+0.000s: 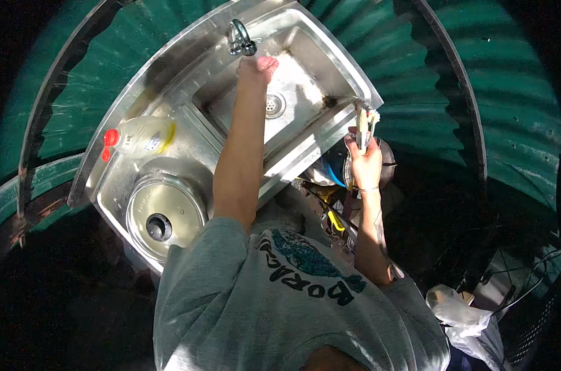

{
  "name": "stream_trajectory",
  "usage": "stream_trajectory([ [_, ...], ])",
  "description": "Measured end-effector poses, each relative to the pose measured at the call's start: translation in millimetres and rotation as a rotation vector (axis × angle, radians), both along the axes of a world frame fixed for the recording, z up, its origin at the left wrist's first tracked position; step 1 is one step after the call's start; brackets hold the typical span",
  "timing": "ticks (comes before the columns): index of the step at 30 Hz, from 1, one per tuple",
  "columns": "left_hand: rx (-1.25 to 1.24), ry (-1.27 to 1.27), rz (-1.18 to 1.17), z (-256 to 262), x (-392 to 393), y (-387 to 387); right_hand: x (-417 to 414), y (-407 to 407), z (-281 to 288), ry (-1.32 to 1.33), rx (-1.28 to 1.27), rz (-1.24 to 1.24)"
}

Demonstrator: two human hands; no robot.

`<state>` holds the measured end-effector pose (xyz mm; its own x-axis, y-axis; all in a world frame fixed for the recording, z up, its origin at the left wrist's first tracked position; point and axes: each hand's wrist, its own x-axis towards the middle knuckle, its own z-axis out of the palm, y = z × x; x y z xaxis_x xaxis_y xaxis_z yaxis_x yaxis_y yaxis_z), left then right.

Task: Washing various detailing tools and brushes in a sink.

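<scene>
My left hand (258, 67) is under the spout of a chrome faucet (243, 39), over the basin of a stainless steel sink (303, 160). Its palm looks turned up, fingers slightly curled, with nothing seen in it; the forearm hides part of the basin. Past the sink's right edge, my right hand (366, 160) grips a bundle of brushes (365, 125), pale bristles pointing up; their exact kind is unclear. On the drainboard at left lies a clear plastic bottle (139, 135) with a red cap. Nearer me stands a round metal pot lid (167, 204) with a black knob.
Green corrugated sheeting (508, 120) with curved dark ribs surrounds the sink. Below the sink's right side are a dark round pan (386, 162), a yellow-handled tool (336, 221) and other clutter. White plastic bags (466, 320) and cables are at the lower right.
</scene>
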<state>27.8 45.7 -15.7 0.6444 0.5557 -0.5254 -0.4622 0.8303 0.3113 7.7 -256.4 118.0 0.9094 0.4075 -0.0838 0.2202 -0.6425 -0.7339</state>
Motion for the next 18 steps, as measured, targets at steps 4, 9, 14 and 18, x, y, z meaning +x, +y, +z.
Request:
stream_trajectory([
  [4,-0.255,-0.102,0.005,3.5,22.8,0.6,4.7,-7.5,-4.1,0.024,-0.014,-0.059],
  [9,-0.176,-0.067,-0.015,6.6,4.8,27.5,7.3,-1.5,-1.4,0.004,-0.071,-0.022],
  [14,-0.042,0.281,-0.208,-9.9,-31.1,39.9,19.9,8.6,-6.5,0.038,-0.111,0.046],
  [18,0.099,0.399,-0.314,-31.1,-37.4,18.1,15.0,25.4,-5.4,0.038,-0.277,0.123],
])
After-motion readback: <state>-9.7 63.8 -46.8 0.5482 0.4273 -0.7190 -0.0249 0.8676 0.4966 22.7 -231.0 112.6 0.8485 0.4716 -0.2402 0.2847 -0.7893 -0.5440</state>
